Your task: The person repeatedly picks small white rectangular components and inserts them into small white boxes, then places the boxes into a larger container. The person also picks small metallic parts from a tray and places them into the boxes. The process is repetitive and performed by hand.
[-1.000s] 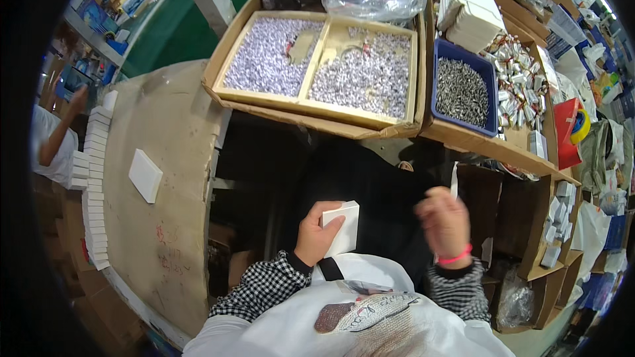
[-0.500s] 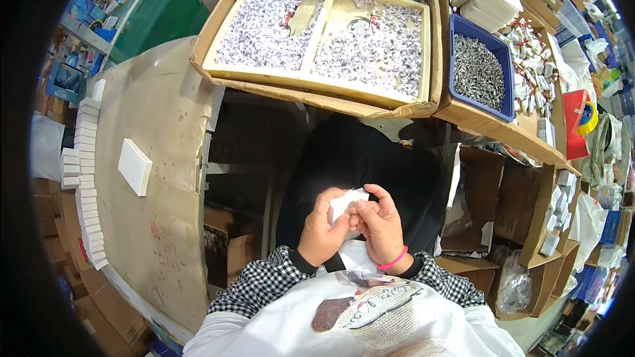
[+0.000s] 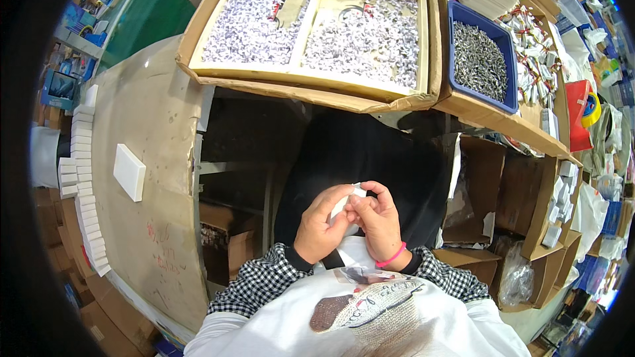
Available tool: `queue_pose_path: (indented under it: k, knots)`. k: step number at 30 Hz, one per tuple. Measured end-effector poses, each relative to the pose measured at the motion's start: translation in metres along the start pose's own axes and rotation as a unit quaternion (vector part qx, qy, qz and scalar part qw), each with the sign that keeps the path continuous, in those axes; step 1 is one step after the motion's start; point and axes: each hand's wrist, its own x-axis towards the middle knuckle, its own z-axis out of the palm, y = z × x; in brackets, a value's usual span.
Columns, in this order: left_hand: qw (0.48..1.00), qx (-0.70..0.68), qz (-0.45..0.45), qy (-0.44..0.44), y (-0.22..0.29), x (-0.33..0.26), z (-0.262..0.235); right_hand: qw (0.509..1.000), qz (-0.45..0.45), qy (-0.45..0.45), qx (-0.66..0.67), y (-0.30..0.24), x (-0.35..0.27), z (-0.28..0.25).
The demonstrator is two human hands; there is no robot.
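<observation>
Just above my lap, both hands are closed around a small flat white piece point(image 3: 339, 207), mostly covered by fingers. My left hand point(image 3: 319, 226) grips its left side, fingers bent over the top. My right hand point(image 3: 379, 223), with a pink band at the wrist, pinches it from the right with thumb and fingertips. Whether the piece is a box or a card cannot be made out. On the table to the left lies a white flat box point(image 3: 129, 172), apart from my hands.
A long row of small white boxes point(image 3: 84, 178) lines the left table's point(image 3: 152, 125) far edge. Ahead stands a divided wooden tray point(image 3: 198, 67) of small white-purple pieces. Right of it are a blue bin point(image 3: 452, 46) of metal parts and open cardboard boxes point(image 3: 473, 205).
My left fingers have closed further over the white piece, so less of it shows. The surroundings have shifted slightly with the head view.
</observation>
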Motion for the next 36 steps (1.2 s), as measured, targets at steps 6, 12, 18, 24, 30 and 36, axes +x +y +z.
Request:
queue_pose_path:
  k: [6, 12, 18, 24, 30, 36]
  knots:
    - [0.998, -0.040, -0.045, 0.020, -0.001, 0.001, 0.000, 0.998, 0.028, 0.005, -0.053, -0.005, 0.002, 0.001]
    - [0.992, -0.004, -0.110, 0.060, -0.010, 0.004, -0.001, 0.979, 0.076, -0.055, -0.183, -0.007, 0.000, -0.002]
    - [0.982, -0.065, -0.170, 0.056, -0.015, 0.004, 0.001, 0.952, 0.083, -0.077, -0.284, -0.010, 0.001, -0.010]
    - [0.972, -0.096, -0.215, 0.025, -0.020, 0.007, -0.001, 0.938, 0.081, -0.103, -0.321, -0.014, 0.007, -0.015]
    - [0.935, -0.255, -0.232, 0.080, -0.012, 0.043, -0.016, 0.912, -0.023, -0.173, -0.370, -0.053, 0.016, -0.024]
    - [0.883, -0.376, -0.280, 0.041, -0.012, 0.048, -0.004, 0.868, -0.174, -0.100, -0.454, -0.077, 0.015, -0.041]
